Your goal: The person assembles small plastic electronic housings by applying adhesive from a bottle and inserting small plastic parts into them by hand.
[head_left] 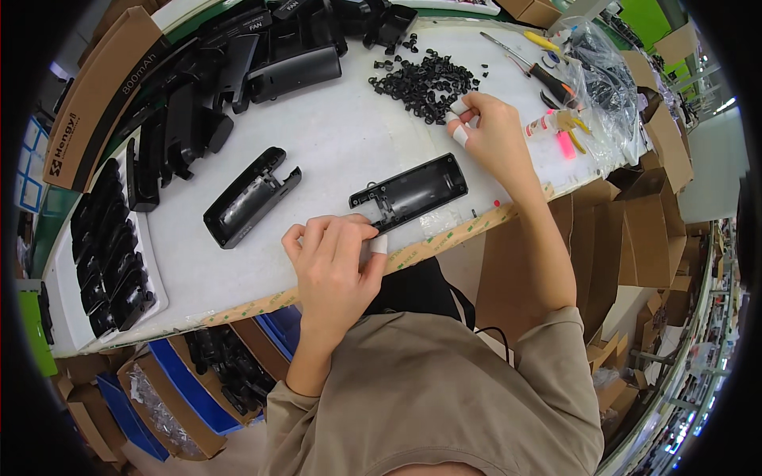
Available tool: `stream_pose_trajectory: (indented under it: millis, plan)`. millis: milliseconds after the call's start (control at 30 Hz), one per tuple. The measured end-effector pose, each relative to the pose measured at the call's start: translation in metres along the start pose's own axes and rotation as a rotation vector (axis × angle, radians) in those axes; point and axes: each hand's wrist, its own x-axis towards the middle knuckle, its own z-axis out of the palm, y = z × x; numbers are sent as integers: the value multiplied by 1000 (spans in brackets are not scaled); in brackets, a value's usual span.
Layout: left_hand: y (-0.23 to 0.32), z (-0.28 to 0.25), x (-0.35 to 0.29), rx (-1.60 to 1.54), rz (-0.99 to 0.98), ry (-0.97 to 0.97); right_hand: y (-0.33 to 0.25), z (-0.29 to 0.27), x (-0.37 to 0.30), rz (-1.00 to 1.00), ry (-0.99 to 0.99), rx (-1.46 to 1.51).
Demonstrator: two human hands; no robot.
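Observation:
My left hand (337, 258) rests at the table's front edge, its fingers closed on the near left corner of a black plastic housing half (421, 190). The housing lies with its hollow side up, and a ring-like part shows at its left end. At the edge of a pile of small black plastic pieces (425, 83), my right hand (496, 131) has its thumb and fingertips drawn together. White covers sit on some fingertips of both hands. Anything between the right fingertips is too small to make out. A second open housing half (252, 198) lies to the left, apart from my hands.
Many black housings (294, 73) are heaped at the back left. A white tray (155, 270) holds rows of black parts. At the right lie a screwdriver (552, 83), a small bottle (548, 123) and a clear plastic bag (599, 71). Cardboard boxes (647, 230) stand right of the table.

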Motion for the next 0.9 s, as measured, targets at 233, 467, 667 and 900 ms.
stream_pose_trajectory:
  millis: [233, 467, 667, 900]
  plan:
    - [1, 0, 1, -2, 5, 19, -8, -1, -1, -27, -28, -182]
    - [-1, 1, -1, -3, 30, 24, -1, 4, -7, -173, 61, -168]
    - [-1, 3, -3, 12, 29, 24, 8, -1, -1, -18, 3, -2]
    - [-1, 2, -3, 7, 40, 10, 7, 4, 1, -56, 21, -99]
